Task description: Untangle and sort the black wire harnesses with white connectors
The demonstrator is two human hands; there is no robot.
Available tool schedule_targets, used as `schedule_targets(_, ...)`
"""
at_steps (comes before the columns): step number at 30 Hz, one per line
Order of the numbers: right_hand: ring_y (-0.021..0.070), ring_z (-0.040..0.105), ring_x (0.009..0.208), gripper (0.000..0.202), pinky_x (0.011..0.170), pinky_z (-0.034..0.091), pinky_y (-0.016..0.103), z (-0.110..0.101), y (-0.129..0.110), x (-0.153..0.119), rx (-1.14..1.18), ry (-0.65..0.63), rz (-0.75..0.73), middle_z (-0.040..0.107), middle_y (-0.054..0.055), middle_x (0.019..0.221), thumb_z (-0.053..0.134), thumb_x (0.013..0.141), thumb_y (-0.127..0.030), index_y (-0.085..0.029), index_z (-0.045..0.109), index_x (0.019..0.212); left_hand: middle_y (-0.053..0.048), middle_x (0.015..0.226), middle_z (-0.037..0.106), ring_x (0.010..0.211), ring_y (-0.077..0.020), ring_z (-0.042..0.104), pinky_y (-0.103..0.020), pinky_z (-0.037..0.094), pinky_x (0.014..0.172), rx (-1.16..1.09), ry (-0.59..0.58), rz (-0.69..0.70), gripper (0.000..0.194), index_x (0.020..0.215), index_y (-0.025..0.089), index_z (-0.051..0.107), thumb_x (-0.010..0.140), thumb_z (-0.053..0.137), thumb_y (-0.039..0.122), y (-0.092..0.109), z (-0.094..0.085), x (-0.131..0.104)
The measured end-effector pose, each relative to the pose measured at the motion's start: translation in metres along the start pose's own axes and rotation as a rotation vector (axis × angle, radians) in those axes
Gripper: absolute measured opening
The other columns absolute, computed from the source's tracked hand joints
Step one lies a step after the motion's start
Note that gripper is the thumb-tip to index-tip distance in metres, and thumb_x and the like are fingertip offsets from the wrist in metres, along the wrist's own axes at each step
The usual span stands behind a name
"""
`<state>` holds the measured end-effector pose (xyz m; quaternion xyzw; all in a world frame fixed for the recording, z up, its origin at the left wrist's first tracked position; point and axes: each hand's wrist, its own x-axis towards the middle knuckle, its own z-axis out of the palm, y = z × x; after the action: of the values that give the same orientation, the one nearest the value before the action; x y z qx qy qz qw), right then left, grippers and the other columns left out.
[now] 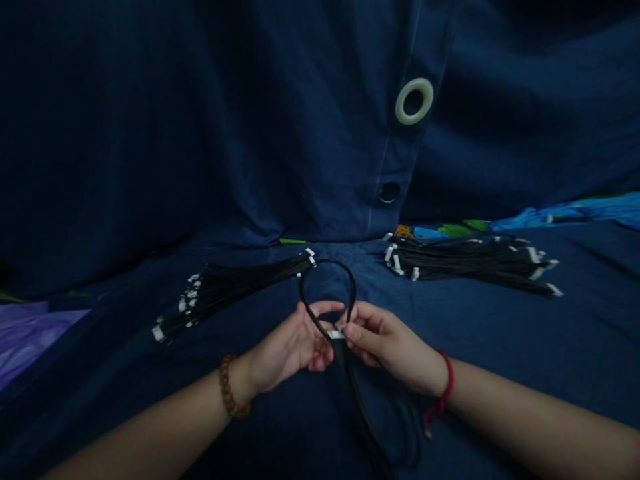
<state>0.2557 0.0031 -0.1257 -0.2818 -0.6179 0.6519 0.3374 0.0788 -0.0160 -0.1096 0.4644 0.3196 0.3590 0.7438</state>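
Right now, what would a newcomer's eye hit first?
Likely the thin black cable loop between the bare left hand and right hand, low centre. Then the pale, round ring on the dark blue cloth, upper right. A white-ended black cable bundle lies left, another right.

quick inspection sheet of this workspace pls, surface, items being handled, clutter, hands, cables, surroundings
Surface: dark blue cloth, lightly creased.
Items handled: looped black cable, with a white piece at the loop's base; black strands trail toward the person.
Clutter: purple patch at the left edge.
Hands: right hand pinches near the white piece; left hand is at the loop's left side, grip unclear.
Cables: left bundle and right bundle, both black with white ends.
Surroundings: hanging dark blue curtain with a pale ring.
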Motion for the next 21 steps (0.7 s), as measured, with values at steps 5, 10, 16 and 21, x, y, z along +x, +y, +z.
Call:
schedule_targets(5, 0.0028, 0.034, 0.042, 0.021, 0.039, 0.026, 0.016, 0.0, -0.002, 0.0, -0.022, 0.039, -0.018, 0.043, -0.007, 0.06, 0.055, 0.081, -0.033, -0.013, 0.049, 0.081, -0.003, 0.074, 0.054, 0.055, -0.0101, 0.049, -0.021, 0.029, 0.05, -0.231, 0.035, -0.133, 0.055, 0.099, 0.019, 0.05, 0.074, 0.035, 0.065, 0.001, -0.002, 0.003)
schedule_targets(10, 0.0026, 0.032, 0.044, 0.027, 0.038, 0.021, 0.016, 0.001, -0.003, -0.001, -0.022, 0.052, 0.004, 0.042, -0.006, 0.059, 0.061, 0.075, -0.039, -0.014, 0.05, 0.079, 0.002, 0.055, 0.047, 0.04, -0.0031, 0.036, -0.016, 0.019, 0.042, -0.24, 0.043, -0.347, 0.016, 0.076, 0.015, 0.053, 0.074, 0.061, 0.029, 0.007, -0.005, 0.001)
schedule_targets(16, 0.0021, 0.031, 0.042, 0.029, 0.037, 0.019, 0.016, 0.002, -0.004, 0.0, 0.005, 0.059, 0.042, 0.041, -0.006, 0.06, 0.06, 0.075, -0.041, -0.015, 0.05, 0.085, 0.003, 0.056, 0.045, 0.046, -0.0033, 0.042, -0.015, 0.024, 0.042, -0.257, 0.022, -0.38, 0.018, 0.072, 0.011, 0.055, 0.064, 0.07, 0.018, 0.013, -0.01, -0.003)
schedule_targets(21, 0.0032, 0.033, 0.044, 0.035, 0.038, 0.023, 0.017, 0.002, -0.005, -0.001, -0.008, 0.056, 0.027, 0.043, -0.005, 0.063, 0.059, 0.074, -0.044, -0.016, 0.05, 0.092, 0.003, 0.058, 0.049, 0.05, -0.0044, 0.046, -0.016, 0.031, 0.046, -0.17, 0.059, -0.355, 0.024, 0.079, 0.011, 0.058, 0.062, 0.073, 0.019, 0.013, -0.007, -0.003)
